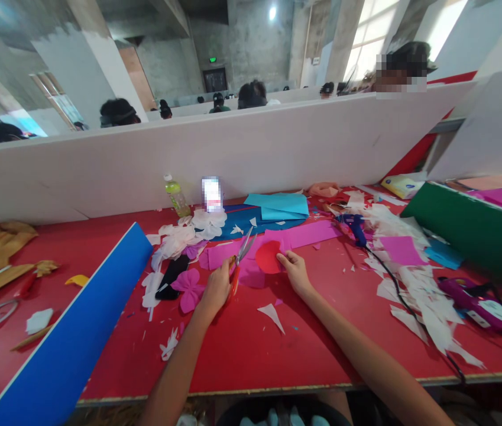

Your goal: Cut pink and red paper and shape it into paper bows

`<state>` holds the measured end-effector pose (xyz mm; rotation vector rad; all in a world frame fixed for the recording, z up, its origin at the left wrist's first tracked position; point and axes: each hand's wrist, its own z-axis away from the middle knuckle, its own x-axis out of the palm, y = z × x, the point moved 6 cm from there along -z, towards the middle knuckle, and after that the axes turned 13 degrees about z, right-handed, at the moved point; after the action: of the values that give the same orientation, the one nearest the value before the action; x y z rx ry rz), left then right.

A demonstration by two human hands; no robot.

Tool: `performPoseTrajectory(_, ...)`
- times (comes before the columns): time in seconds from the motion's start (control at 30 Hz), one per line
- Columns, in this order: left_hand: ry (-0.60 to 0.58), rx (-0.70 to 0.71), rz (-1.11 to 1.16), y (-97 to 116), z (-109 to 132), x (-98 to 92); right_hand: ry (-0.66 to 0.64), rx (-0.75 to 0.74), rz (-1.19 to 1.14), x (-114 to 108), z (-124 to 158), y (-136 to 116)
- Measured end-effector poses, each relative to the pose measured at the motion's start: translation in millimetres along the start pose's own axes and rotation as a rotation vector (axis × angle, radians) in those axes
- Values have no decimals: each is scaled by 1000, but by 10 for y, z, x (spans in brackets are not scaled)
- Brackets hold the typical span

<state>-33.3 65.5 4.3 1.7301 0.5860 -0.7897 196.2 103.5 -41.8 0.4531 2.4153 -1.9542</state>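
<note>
My left hand (217,286) is closed around the handles of a pair of scissors (245,246). Their metal blades point up and away, slightly parted. Between the finger and thumb of my right hand (295,272) is a round red paper piece (268,258), pinched at its right edge. The blades stand just left of the red piece, apart from it. Below lie magenta paper strips (317,234) and a rounded magenta piece (251,278). A magenta paper flower (188,290) rests left of my left hand, beside a black phone-like object (173,277).
A blue divider (77,331) stands left and a green one (472,231) right. At the back are a drink bottle (177,196), a lit screen (211,194) and turquoise paper (284,206). A blue glue gun (355,228), its cord and white scraps (432,307) lie right.
</note>
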Motion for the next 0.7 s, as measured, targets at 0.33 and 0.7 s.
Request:
performPoseTrajectory(0.33, 146, -164, -297, -25, -6, -126, -59, -118, 137, -33, 30, -203)
performPoseTrajectory(0.7, 95, -58, 214, 30, -56, -101, -227, -101, 165, 123, 117, -192)
